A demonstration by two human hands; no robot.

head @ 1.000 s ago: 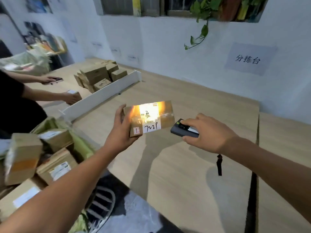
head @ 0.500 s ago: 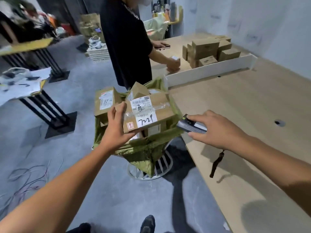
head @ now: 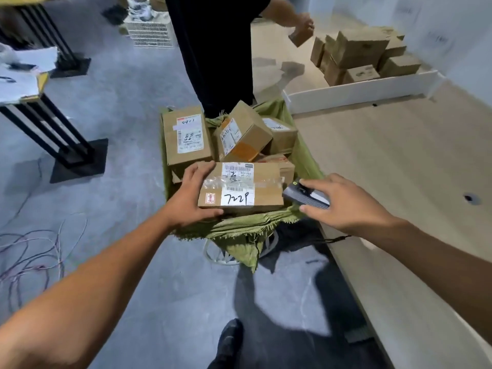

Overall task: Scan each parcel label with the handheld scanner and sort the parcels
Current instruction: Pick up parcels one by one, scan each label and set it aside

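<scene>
Cardboard parcel (head: 241,186), one of at least five at the green sack (head: 239,230), taped, white-labelled "7229", held in the grip of the left hand (head: 190,199); right hand (head: 343,206) clasps one scanner (head: 306,197).

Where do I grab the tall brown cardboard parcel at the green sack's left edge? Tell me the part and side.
Probably its top end, from above: the tall brown cardboard parcel stands nearly upright in the green woven sack, its top clear while neighbouring boxes crowd its right and bottom.
</scene>
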